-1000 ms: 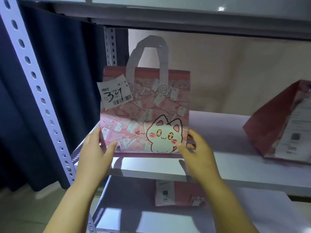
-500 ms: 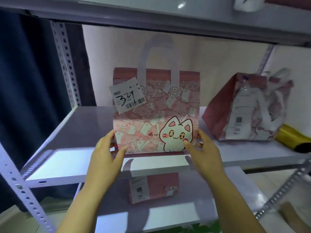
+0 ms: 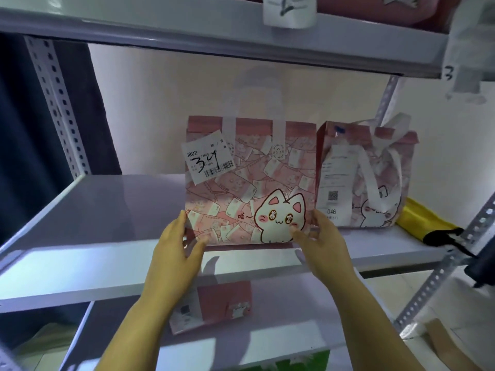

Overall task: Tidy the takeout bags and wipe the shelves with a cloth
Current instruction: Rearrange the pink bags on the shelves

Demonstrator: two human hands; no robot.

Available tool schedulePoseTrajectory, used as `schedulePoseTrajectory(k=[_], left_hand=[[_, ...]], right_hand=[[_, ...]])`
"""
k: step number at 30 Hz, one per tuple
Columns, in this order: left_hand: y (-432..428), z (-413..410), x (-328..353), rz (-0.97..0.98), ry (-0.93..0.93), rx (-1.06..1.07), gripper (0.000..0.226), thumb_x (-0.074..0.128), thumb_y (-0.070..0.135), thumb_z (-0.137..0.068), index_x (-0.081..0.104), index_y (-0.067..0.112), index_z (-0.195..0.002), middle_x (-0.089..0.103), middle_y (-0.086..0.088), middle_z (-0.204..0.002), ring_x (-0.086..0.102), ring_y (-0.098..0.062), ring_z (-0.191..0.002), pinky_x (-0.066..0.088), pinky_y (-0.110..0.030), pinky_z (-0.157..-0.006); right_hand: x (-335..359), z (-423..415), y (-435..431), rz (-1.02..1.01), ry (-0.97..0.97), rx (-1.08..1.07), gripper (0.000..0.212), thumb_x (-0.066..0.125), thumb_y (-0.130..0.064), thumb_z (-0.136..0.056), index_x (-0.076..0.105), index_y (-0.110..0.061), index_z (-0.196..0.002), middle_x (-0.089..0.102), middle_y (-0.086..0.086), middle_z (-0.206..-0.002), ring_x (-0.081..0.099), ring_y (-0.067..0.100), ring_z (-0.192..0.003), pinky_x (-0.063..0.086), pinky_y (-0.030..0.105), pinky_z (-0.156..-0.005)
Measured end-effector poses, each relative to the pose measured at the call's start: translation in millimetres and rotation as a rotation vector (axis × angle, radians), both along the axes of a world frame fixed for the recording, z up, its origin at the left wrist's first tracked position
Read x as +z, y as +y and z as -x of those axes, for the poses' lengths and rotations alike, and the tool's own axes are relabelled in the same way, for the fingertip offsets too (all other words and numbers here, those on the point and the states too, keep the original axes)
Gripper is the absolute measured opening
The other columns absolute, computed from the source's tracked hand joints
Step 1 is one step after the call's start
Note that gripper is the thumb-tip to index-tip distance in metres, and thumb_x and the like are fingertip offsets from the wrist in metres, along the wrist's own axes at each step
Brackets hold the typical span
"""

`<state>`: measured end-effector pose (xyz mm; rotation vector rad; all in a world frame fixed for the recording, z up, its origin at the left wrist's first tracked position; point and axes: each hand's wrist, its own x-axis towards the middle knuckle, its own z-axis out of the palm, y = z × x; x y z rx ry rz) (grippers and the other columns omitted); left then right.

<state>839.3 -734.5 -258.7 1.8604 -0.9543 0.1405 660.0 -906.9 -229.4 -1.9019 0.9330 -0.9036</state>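
A pink takeout bag (image 3: 251,183) printed with a white cat stands upright on the middle shelf (image 3: 93,210). A white label (image 3: 207,162) marked 34 is stuck on its front. My left hand (image 3: 176,247) holds its lower left corner, thumb on the front. At the lower right corner, my right hand (image 3: 321,236) grips the same way. A second pink cat bag (image 3: 367,178) with a long receipt stands right next to it on the right, nearly touching.
A yellow bundle (image 3: 420,218) with a black strap lies at the shelf's right end. Another pink bag (image 3: 211,306) lies on the lower shelf. The upper shelf (image 3: 187,30) hangs close overhead. Perforated uprights (image 3: 61,108) stand at the shelf corners. A dark curtain hangs at left.
Both hands have slid the cat bag to the right along the shelf, from its left end to right beside the second bag. The view has turned right with it.
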Motion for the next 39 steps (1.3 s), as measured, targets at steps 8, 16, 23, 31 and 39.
schedulePoseTrajectory(k=[8, 16, 23, 31, 39], left_hand=[[-1.9, 10.9, -0.3, 0.047, 0.039, 0.151, 0.056, 0.066, 0.028, -0.083, 0.045, 0.02, -0.134, 0.048, 0.004, -0.12, 0.05, -0.01, -0.103, 0.039, -0.016, -0.074], [9.9, 56.4, -5.0, 0.09, -0.059, 0.283, 0.034, 0.062, 0.03, -0.086, 0.057, 0.021, -0.118, 0.047, 0.01, -0.108, 0.05, -0.007, -0.097, 0.043, -0.023, -0.078], [31.4, 102.6, -48.6, -0.013, 0.004, 0.289, 0.03, 0.059, 0.036, -0.085, 0.059, 0.023, -0.111, 0.051, 0.011, -0.104, 0.053, -0.01, -0.091, 0.043, -0.024, -0.074], [54.2, 141.4, -103.6, -0.238, 0.187, 0.164, 0.026, 0.061, 0.032, -0.086, 0.063, 0.018, -0.108, 0.057, 0.009, -0.103, 0.056, -0.014, -0.094, 0.05, -0.035, -0.083], [79.7, 172.2, -166.9, -0.341, 0.332, 0.071, 0.018, 0.062, 0.029, -0.085, 0.065, 0.022, -0.101, 0.062, 0.009, -0.099, 0.056, -0.007, -0.09, 0.046, -0.024, -0.073]], right_hand=[[4.8, 19.7, -15.0, 0.062, 0.026, 0.003, 0.037, 0.065, -0.032, -0.085, 0.054, -0.025, -0.12, 0.059, -0.009, -0.112, 0.057, 0.004, -0.092, 0.046, 0.026, -0.079], [-0.6, 46.7, -16.3, 0.177, 0.057, 0.173, 0.013, 0.061, -0.031, -0.087, 0.059, -0.032, -0.1, 0.062, -0.022, -0.09, 0.056, -0.012, -0.086, 0.043, 0.006, -0.064], [-42.6, 70.7, -4.0, 0.165, 0.205, 0.313, 0.012, 0.062, -0.031, -0.087, 0.062, -0.03, -0.099, 0.062, -0.021, -0.086, 0.057, -0.008, -0.083, 0.042, 0.006, -0.065], [-100.0, 108.8, 36.6, 0.036, 0.375, 0.331, 0.016, 0.061, -0.036, -0.086, 0.061, -0.031, -0.101, 0.062, -0.02, -0.086, 0.058, -0.005, -0.08, 0.047, 0.016, -0.07], [-161.5, 152.5, 65.7, -0.037, 0.536, 0.273, 0.01, 0.062, -0.036, -0.085, 0.06, -0.031, -0.093, 0.061, -0.022, -0.084, 0.057, -0.006, -0.077, 0.046, 0.016, -0.067]])
